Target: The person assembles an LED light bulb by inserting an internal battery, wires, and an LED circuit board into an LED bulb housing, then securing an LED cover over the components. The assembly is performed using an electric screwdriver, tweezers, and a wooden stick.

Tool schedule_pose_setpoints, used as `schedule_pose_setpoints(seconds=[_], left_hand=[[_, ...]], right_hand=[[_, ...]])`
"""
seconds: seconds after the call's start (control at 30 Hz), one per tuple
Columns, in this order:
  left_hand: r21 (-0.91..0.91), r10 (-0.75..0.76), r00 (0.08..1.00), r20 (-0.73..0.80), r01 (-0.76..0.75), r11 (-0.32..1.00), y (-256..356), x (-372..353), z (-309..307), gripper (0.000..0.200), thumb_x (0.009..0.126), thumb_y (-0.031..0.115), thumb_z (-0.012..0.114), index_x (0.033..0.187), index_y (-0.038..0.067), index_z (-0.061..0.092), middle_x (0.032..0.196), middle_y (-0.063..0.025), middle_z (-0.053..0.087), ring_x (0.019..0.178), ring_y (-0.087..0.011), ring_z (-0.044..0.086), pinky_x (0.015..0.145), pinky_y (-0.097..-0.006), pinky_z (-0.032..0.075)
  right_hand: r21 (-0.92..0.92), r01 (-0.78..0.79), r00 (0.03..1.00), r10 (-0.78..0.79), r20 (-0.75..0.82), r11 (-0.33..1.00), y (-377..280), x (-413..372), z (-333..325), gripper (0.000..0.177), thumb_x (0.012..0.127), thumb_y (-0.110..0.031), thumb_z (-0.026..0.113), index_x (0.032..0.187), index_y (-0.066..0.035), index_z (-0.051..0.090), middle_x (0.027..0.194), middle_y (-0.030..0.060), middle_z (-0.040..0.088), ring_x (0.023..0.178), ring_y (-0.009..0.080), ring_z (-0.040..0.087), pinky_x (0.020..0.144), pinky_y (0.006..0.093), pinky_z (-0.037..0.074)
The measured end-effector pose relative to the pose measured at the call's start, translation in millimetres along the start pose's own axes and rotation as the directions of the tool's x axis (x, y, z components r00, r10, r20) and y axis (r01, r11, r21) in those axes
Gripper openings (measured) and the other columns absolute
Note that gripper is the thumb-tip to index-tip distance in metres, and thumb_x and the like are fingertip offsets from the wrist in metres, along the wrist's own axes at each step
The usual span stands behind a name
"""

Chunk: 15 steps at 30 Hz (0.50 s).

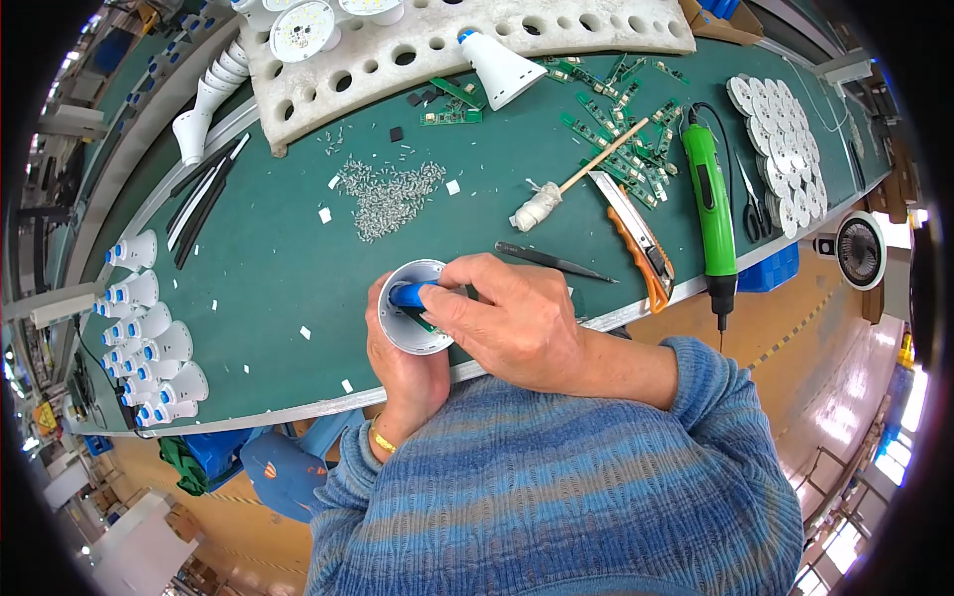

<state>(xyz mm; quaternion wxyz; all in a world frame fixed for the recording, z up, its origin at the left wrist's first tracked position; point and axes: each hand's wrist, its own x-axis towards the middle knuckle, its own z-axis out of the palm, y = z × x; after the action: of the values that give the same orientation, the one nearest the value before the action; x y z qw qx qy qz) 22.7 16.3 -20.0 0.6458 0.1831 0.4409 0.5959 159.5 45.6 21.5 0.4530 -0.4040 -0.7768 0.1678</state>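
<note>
Head view, as I receive it at a distance, largest to smallest. A green worktop [268, 228] crosses the frame. A perforated off-white foam block [427, 68] lies along the top. Overlapping white discs [780, 149] form rows at upper right; white lamp housings [154, 338] with blue ends cluster at left. Below the discs' left side, I note a green electric screwdriver [709, 189], tip toward the bottom.

At centre, the right hand [517, 318] reaches over the housing's mouth, thumb and forefinger pinched on the blue cylindrical piece. The left hand [402, 372], just below, is closed around the white conical lamp housing [425, 345], whose mouth I see facing upward. An orange-handled utility knife [641, 248] lies right of the hands; dark tweezers [556, 261] lie between. The blue cylindrical piece [409, 294] sits partly inside the held housing. Smallest, loose silver screws [388, 199] are heaped above the hands.
</note>
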Motion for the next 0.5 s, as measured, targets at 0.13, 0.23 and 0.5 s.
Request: schedule_pose_setpoints(seconds=[0.13, 0.23, 0.5], left_hand=[[0.016, -0.012, 1.0, 0.024, 0.012, 1.0, 0.7, 0.3, 1.1, 0.038, 0.099, 0.037, 0.035, 0.114, 0.003, 0.046, 0.105, -0.008, 0.054, 0.1, -0.0172, 0.053, 0.091, -0.0316, 0.042], [0.027, -0.03, 1.0, 0.01, 0.03, 0.999, 1.5, 0.0, 2.1, 0.039, 0.099, 0.037, 0.035, 0.113, 0.003, 0.046, 0.104, -0.0075, 0.054, 0.1, -0.0167, 0.053, 0.091, -0.0309, 0.042], [0.087, -0.065, 0.998, 0.022, 0.063, 0.994, 3.3, -1.6, -0.4, 0.04, 0.099, 0.037, 0.035, 0.115, 0.003, 0.046, 0.106, -0.0076, 0.054, 0.1, -0.0166, 0.053, 0.09, -0.0305, 0.043]], right_hand=[[-0.042, 0.029, 0.998, -0.027, 0.055, 0.999, 0.2, 2.0, -3.6, 0.027, 0.067, -0.007, 0.073, 0.092, -0.001, 0.064, 0.085, 0.0101, 0.061, 0.06, 0.018, 0.062, 0.049, 0.028, 0.05], [-0.058, 0.027, 0.995, -0.022, 0.093, 0.998, -1.3, 2.8, -4.7, 0.028, 0.067, -0.006, 0.071, 0.093, 0.001, 0.063, 0.087, 0.0107, 0.061, 0.062, 0.0197, 0.063, 0.05, 0.0288, 0.051], [-0.042, 0.185, 0.98, -0.181, 0.083, 0.982, 1.3, 4.4, -3.3, 0.03, 0.063, -0.005, 0.065, 0.092, 0.001, 0.063, 0.088, 0.0121, 0.062, 0.063, 0.0217, 0.062, 0.052, 0.0316, 0.051]])
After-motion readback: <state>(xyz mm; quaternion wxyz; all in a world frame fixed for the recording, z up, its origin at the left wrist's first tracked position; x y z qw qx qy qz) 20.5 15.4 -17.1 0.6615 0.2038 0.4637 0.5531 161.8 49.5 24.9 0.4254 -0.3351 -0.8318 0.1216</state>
